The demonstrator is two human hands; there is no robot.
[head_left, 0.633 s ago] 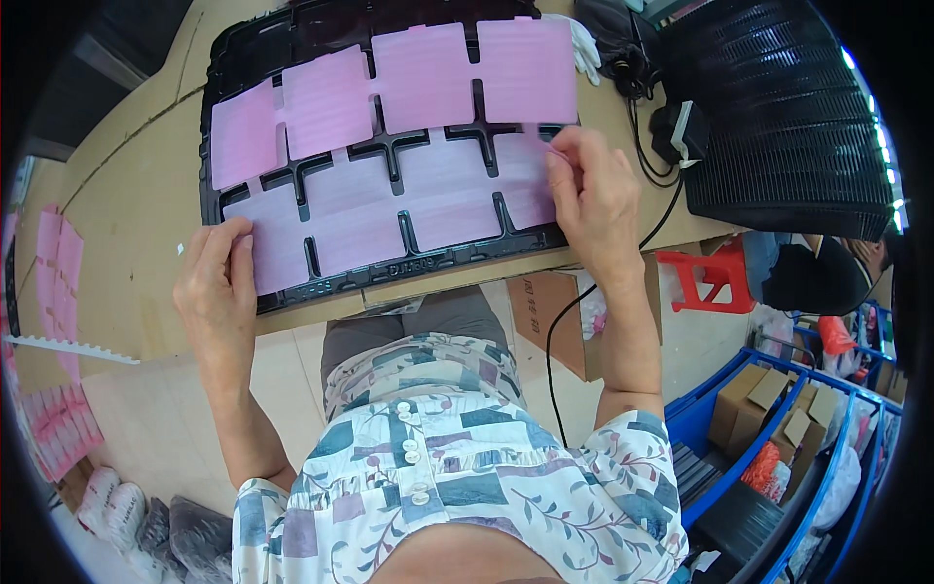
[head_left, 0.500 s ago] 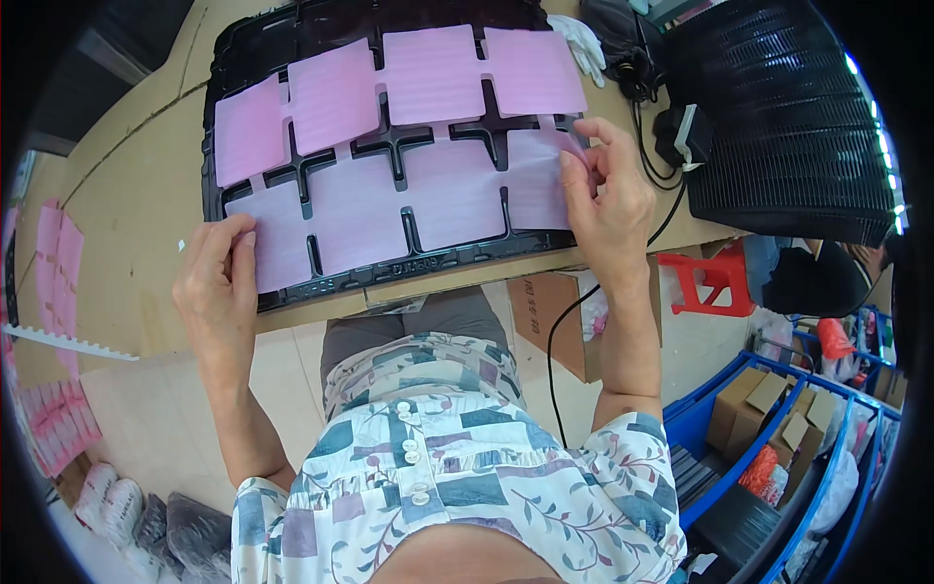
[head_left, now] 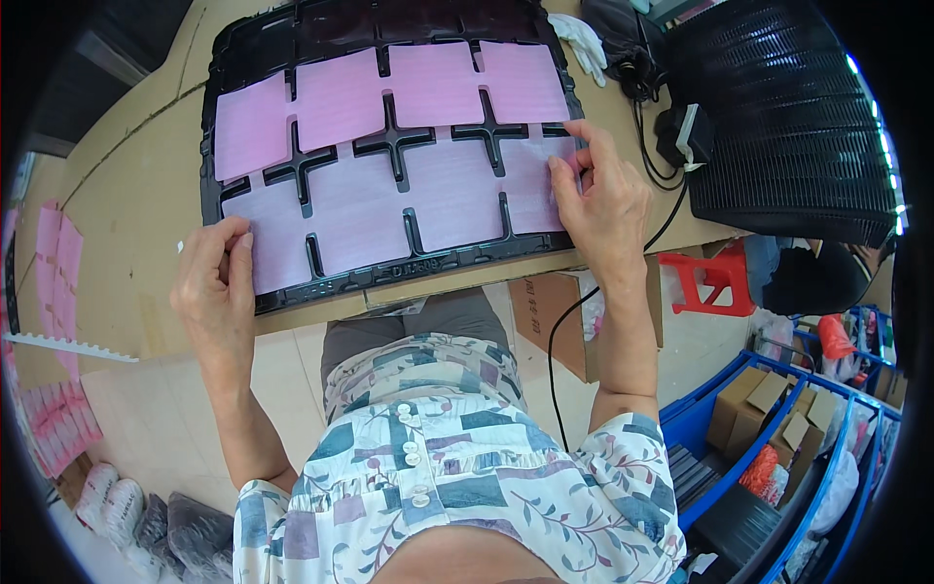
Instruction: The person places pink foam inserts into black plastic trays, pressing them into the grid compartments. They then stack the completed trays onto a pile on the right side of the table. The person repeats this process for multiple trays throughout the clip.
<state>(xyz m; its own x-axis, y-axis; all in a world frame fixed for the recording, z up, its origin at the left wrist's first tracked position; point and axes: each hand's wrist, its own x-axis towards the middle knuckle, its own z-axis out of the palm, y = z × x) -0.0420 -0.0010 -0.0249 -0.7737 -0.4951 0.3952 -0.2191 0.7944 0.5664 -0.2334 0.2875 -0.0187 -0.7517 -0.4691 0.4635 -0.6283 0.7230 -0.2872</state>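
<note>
Now | left hand (head_left: 216,287) flat on tray (head_left: 255,39) corner | right hand (head_left: 605,195) pressing pink sheet (head_left: 541,180)

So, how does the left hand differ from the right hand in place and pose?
The left hand rests at the near left corner of the black tray; the right hand is at the tray's right edge, farther from the body. The left hand lies on the tray rim beside a pink sheet; the right hand's fingertips press the rightmost pink sheet. Both are bare and lie flat, palm down.
</note>
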